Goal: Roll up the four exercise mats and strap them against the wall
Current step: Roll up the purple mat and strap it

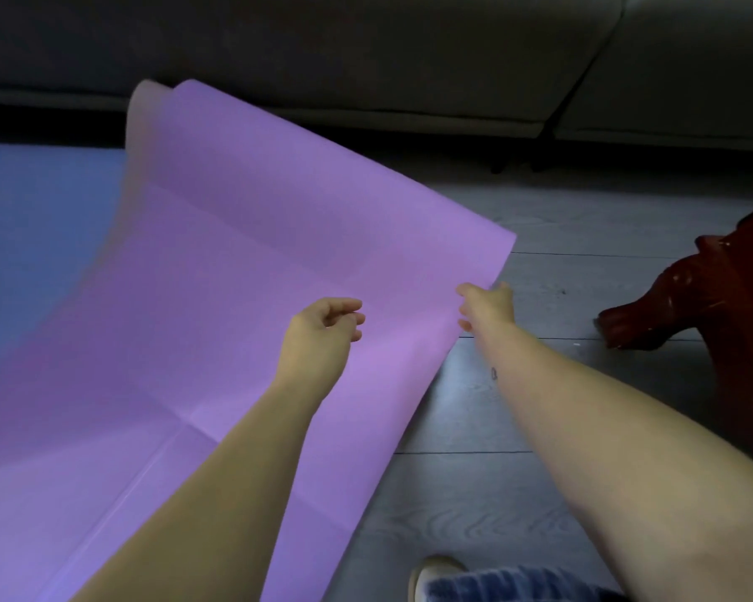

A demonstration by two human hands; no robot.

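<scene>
A purple exercise mat (235,262) is lifted off the floor and curves up toward the sofa, its far end blurred. My right hand (487,304) pinches the mat's right edge near its corner. My left hand (327,323) hovers over the middle of the purple mat with fingers loosely curled, holding nothing. A blue mat (31,236) lies flat on the floor at the left, partly under the purple one.
A dark grey sofa (409,58) runs along the back, its legs near the mat's far end. A dark red carved furniture leg (692,297) stands on the grey wooden floor (540,427) at the right. My shoe (431,575) shows at the bottom.
</scene>
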